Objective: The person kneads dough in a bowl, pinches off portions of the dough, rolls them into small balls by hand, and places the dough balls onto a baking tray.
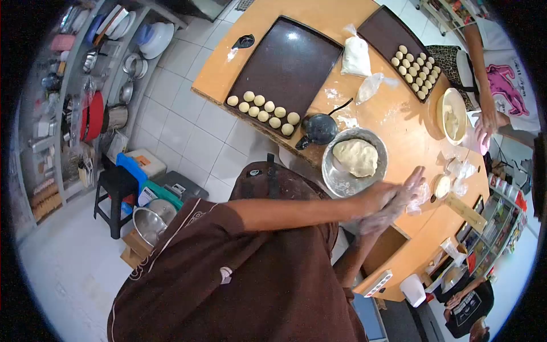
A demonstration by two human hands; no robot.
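Observation:
My left hand (373, 199) is closed and pressed against the palm of my right hand (393, 208); anything between them is hidden. Pale flour coats my right hand, whose fingers stretch out toward the upper right. Both hands are just off the lower right rim of a metal bowl (332, 183), and a large lump of pale dough (356, 157) lies in it. Beside the bowl sits a dark round pan-like object (320, 129). A dark tray (285, 60) to the upper left holds several dough balls (269, 106) along its near edge.
Another dark tray (387, 31) with several dough balls stands farther back, beyond bags of white powder (356, 55). A co-worker's hand (486, 122) is near a cream bowl (440, 117). Shelves (62, 108) and a black stool (114, 182) stand left; another person (472, 308) is lower right.

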